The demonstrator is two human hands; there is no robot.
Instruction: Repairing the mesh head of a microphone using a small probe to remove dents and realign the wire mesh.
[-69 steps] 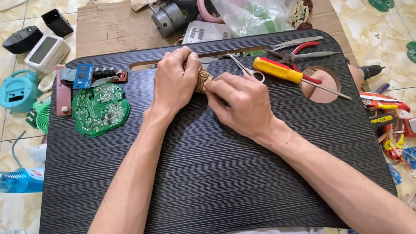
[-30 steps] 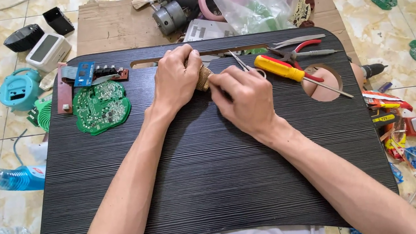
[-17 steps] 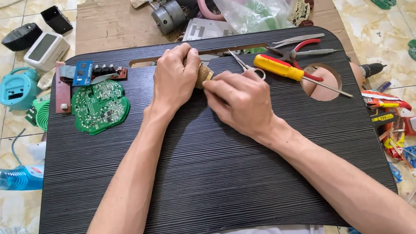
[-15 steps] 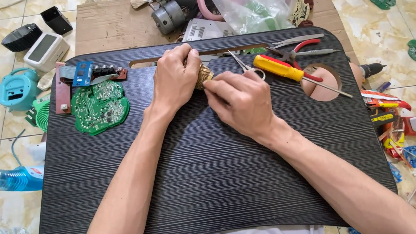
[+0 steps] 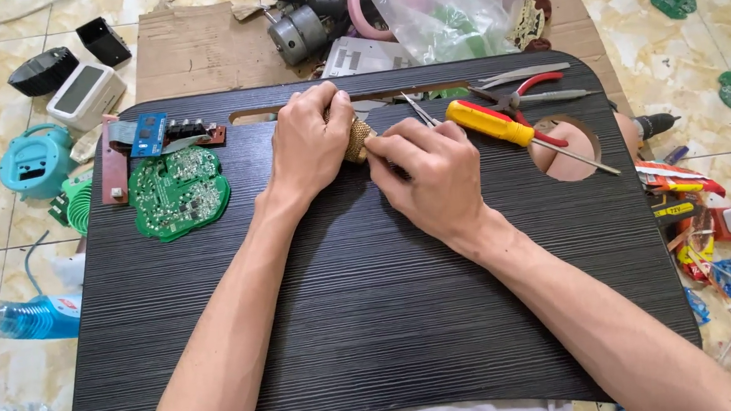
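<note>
Both hands meet at the far middle of the black bench [image 5: 374, 318], on a small gold mesh piece [image 5: 358, 138]. The left hand [image 5: 309, 145] wraps its grip around the left part of the piece, and the right hand [image 5: 429, 179] pinches its right end with thumb and fingertips, so each grip is closed on it. Most of the piece is hidden by the fingers.

Just right of the hands lies a screwdriver [image 5: 507, 129] with a yellow and red handle, its shaft pointing right across a round hole in the bench. Beyond it rest red-handled pliers [image 5: 517, 93] and thin tweezers [image 5: 417, 110]. At the far left of the bench sits a green circuit board [image 5: 177, 190], with a small blue board [image 5: 149, 134] beyond it. Off the bench, on the tiled floor [image 5: 666, 43], are a teal plastic case [image 5: 32, 162] at left, a clear plastic bag [image 5: 446, 12] on cardboard at the far side, and small parts at right.
</note>
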